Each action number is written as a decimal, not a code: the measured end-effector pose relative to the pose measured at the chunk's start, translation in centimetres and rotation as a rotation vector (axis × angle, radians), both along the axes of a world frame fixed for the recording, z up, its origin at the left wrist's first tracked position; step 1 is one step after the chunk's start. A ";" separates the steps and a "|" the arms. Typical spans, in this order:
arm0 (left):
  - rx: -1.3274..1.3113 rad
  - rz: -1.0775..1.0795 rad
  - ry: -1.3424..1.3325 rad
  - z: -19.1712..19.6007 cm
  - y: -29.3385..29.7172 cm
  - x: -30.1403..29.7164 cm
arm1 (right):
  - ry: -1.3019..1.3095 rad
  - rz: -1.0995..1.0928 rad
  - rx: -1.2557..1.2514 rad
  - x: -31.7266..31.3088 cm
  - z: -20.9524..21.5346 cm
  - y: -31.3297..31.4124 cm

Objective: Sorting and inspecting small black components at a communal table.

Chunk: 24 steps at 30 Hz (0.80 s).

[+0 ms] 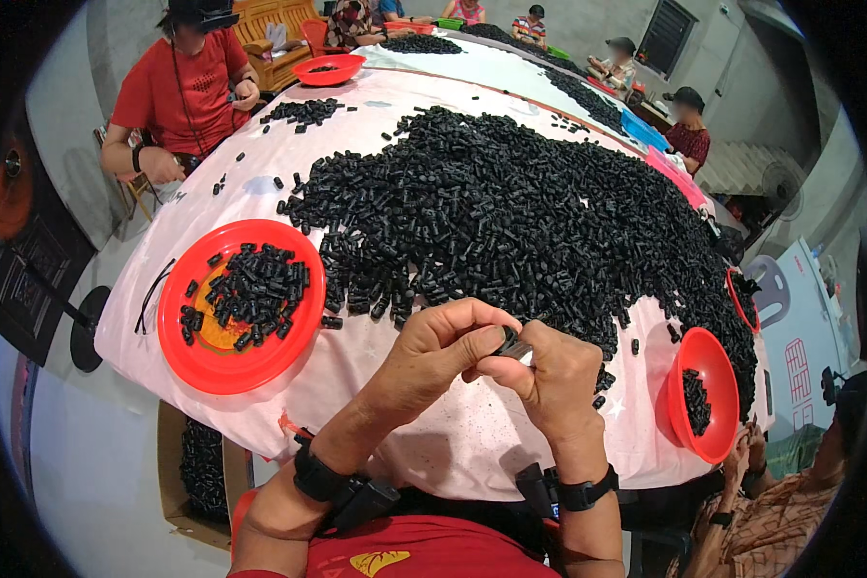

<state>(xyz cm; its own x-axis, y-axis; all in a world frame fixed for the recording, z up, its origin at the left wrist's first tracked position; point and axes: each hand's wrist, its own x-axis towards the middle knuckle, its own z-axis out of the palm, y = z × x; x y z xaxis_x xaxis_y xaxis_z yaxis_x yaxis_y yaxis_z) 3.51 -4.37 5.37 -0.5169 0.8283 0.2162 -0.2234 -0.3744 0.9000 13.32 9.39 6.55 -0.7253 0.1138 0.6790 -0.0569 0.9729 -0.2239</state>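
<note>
My left hand (429, 356) and my right hand (565, 380) meet over the near edge of the table, both closed. Between the left thumb and fingers is a small black cylindrical part (511, 340). Something shiny and pale shows by the right thumb; the fingers hide most of it, so its kind is unclear. Just beyond my hands spreads a large heap of similar black parts (491, 212). To the left, a round red tray (175, 352) carries a loose pile of them. A red bowl (724, 400) with some parts inside tilts at the right.
A pink patterned cloth (453, 448) covers the table. Below its left edge stands a cardboard box (171, 472) of black parts. A person in red (178, 96) sits at the far left, another (771, 511) at the near right. More people and basins line the far tables.
</note>
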 end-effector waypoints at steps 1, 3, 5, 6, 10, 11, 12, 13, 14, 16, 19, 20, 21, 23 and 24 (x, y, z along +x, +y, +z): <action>0.012 -0.020 -0.023 -0.1 -0.1 -0.1 | 0.000 0.001 0.000 0.1 0.1 0.0; 0.025 -0.039 -0.045 -0.1 -0.2 -0.1 | -0.025 0.056 -0.098 0.6 0.6 0.0; 0.071 -0.084 -0.118 0.1 -0.2 -0.1 | 0.038 0.125 -0.266 0.5 0.8 -0.2; 0.072 -0.083 -0.118 0.1 -0.3 -0.1 | 0.100 0.192 -0.435 0.5 1.0 -0.4; 0.093 -0.128 -0.208 -0.3 -0.1 -0.1 | 0.083 0.220 -0.497 0.5 2.0 -1.4; 0.106 -0.148 -0.237 -0.5 -0.1 -0.1 | 0.083 0.219 -0.497 0.3 1.7 -1.5; 0.106 -0.147 -0.236 -0.6 -0.1 0.0 | 0.090 0.246 -0.569 0.1 1.3 -1.4; 0.095 -0.168 -0.272 -0.7 -0.1 0.0 | 0.098 0.272 -0.640 -0.1 0.9 -1.3; 0.085 -0.188 -0.308 -0.8 -0.1 0.0 | 0.098 0.273 -0.641 -0.1 0.7 -1.1; 0.082 -0.215 -0.352 -0.7 0.0 0.2 | 0.088 0.284 -0.821 0.0 0.4 -0.7; 0.094 -0.235 -0.396 -0.8 0.2 0.3 | 0.045 0.316 -0.819 0.0 0.4 -0.5; 0.111 -0.233 -0.397 -0.8 0.2 0.3 | 0.045 0.317 -0.820 0.1 0.5 -0.5; 0.110 -0.232 -0.396 -0.9 0.2 0.3 | 0.037 0.327 -0.843 0.1 0.6 -0.6; 0.066 -0.251 -0.363 -1.1 0.1 0.2 | 0.029 0.339 -0.866 0.1 0.9 -0.7; 0.067 -0.252 -0.362 -1.0 0.1 0.2 | 0.031 0.301 -0.880 0.1 1.0 -0.7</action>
